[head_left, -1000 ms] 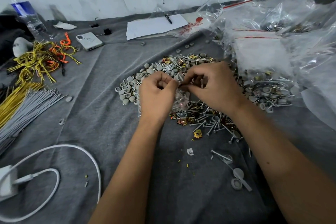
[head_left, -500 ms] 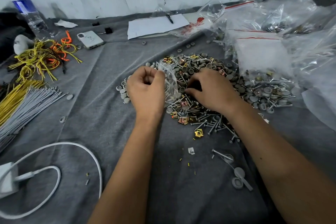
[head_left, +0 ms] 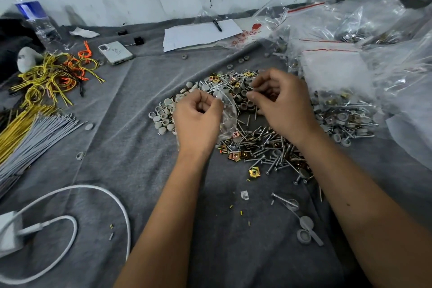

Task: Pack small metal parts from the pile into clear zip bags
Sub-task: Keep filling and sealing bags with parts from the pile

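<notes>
**Parts Held Over an Open Bag: Where It Could Slip**

A clear bag (head_left: pixel 228 114) is gripped at its mouth by the curled fingers of the left hand (head_left: pixel 198 119), hanging just above the pile (head_left: pixel 257 138) on the grey surface (head_left: pixel 131 138). At three o'clock from it, the right hand (head_left: pixel 282 105) is closed in a pinch; a thin metal part seems to be held, though it is too small to be named. Filled bags (head_left: pixel 343 110) lie further toward three o'clock. A miss is judged likely if the limp mouth folds shut, since it is held on one side only. Parts could also be dropped back into the pile, or the thin film snagged by screw points.
</notes>
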The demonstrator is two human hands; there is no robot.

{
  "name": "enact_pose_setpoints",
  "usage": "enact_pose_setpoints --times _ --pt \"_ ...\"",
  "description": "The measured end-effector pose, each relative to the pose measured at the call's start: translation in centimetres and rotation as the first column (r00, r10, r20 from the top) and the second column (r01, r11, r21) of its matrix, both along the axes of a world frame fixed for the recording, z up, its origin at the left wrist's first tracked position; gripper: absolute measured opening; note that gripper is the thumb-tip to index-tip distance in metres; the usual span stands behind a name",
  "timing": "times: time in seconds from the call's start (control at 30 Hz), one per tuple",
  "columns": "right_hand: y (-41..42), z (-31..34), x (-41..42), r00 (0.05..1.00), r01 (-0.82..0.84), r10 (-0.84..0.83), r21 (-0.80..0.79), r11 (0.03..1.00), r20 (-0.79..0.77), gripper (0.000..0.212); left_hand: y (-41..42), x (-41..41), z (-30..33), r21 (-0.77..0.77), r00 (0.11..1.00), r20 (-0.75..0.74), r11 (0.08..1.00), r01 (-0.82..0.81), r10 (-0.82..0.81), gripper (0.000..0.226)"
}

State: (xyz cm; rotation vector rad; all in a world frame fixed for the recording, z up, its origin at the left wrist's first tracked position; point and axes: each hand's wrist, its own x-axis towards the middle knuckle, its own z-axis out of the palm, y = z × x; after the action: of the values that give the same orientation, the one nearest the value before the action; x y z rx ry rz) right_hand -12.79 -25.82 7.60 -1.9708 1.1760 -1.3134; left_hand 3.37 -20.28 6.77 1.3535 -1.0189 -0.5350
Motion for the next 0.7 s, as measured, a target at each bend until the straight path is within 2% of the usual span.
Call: enact_pose_setpoints --times 0.07,0.2,0.3,0.4,0.47,0.57,0.7 --pt "0.6 0.4 0.2 0.991 -0.091 0.096 -0.058 0.994 0.090 0.016 -0.1 -0.2 -0.1 0.014 1.000 0.007 0.999 0.030 -0.030 0.013" --pt "1.2 0.4 1.1 0.981 -0.195 0.189 -0.161 0.968 -0.052 0.013 -0.2 -0.2 -0.2 0.021 0.999 0.009 0.999 0.043 -0.043 0.012" --pt "1.1 0.3 1.1 0.980 -0.201 0.199 -0.142 0.969 -0.029 0.014 -0.2 0.1 -0.2 -0.009 0.998 -0.058 1.000 0.023 -0.023 0.015" --pt "0.5 0.1 0.5 0.992 -0.127 0.126 -0.135 0.983 -0.018 0.012 -0.2 0.4 0.3 -0.055 0.992 -0.104 0.996 -0.073 0.067 0.014" --pt "0.2 -0.1 0.3 0.977 -0.134 0.111 -0.120 0.984 -0.184 0.014 -0.2 0.6 0.6 -0.081 0.981 -0.153 0.988 -0.131 0.118 0.019" --pt "0.0 -0.9 0.7 0.870 -0.207 0.166 -0.039 0.977 -0.464 0.020 -0.2 0.9 0.6 -0.088 0.971 -0.191 0.983 -0.163 0.144 0.025" --pt "0.0 -1.0 1.2 0.814 -0.183 0.164 0.022 0.983 -0.557 0.024 -0.1 0.8 0.7 -0.095 0.972 -0.185 0.982 -0.163 0.143 0.026"
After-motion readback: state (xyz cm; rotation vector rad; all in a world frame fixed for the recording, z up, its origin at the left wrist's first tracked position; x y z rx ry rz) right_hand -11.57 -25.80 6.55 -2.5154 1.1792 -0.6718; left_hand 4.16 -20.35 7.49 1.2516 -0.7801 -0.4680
